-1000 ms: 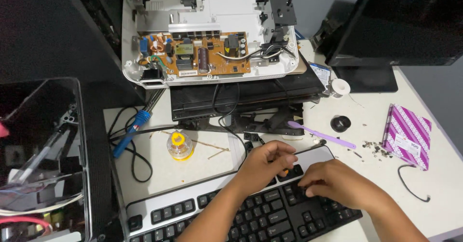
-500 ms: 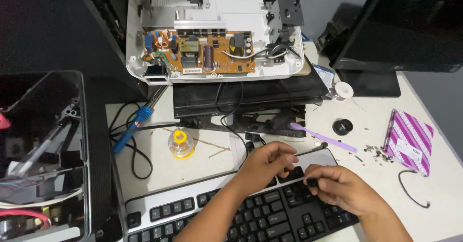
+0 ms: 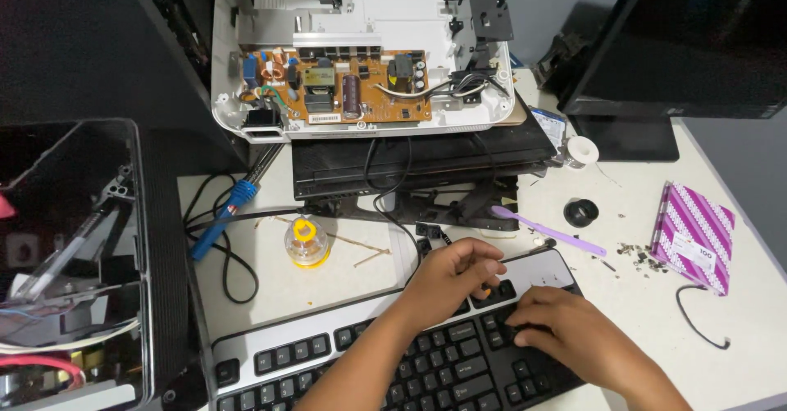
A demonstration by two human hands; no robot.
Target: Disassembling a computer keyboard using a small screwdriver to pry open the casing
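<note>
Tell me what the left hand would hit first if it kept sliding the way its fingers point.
Probably the purple toothbrush: the left hand points up-right across the keyboard edge, and the brush lies just beyond. Depth is unclear.

My desk (image 3: pixel 738 329) here is a pale, cream-coloured top. Lying flat on it under my fingers is a black and silver keyboard (image 3: pixel 393 362). Beside that, a small clear jar with a yellow cap (image 3: pixel 306 243), a blue-handled tool (image 3: pixel 223 218) among black cables, a purple toothbrush (image 3: pixel 548 231), a black round cap (image 3: pixel 580 212), a scatter of dark crumbs (image 3: pixel 635 253), and a purple striped booklet (image 3: pixel 691 237) near the right edge.
</note>
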